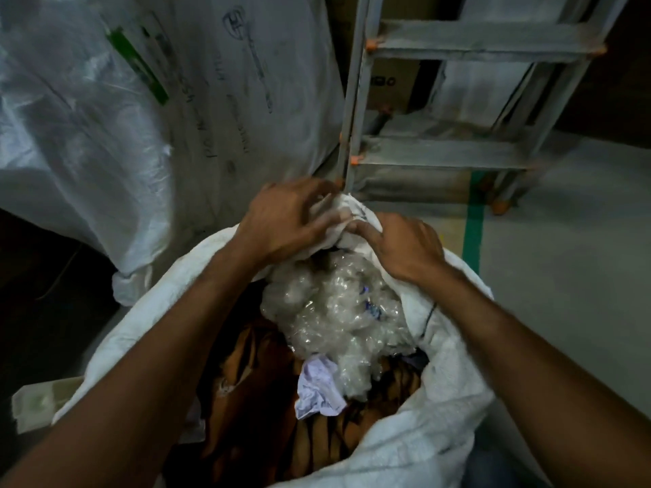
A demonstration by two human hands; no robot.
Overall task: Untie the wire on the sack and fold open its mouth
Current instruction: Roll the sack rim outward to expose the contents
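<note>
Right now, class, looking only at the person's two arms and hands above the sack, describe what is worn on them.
Nothing is worn. The left hand and right hand are bare, without gloves, and no rings can be made out. Both forearms are uncovered to the bottom edge of the picture: no sleeves, watch or wristband show.

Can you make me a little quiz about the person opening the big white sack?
1. True or false: the sack's mouth is already open enough to see inside.
2. What lies on top inside the sack? A) crumpled clear plastic B) red bricks C) green bottles
3. Fill in: both hands grip the sack's far ____.

Key:
1. True. Brown pieces and a crumpled pale paper show inside.
2. A
3. Rim. The left hand and the right hand bunch the white cloth there, near the metal ladder.
</note>
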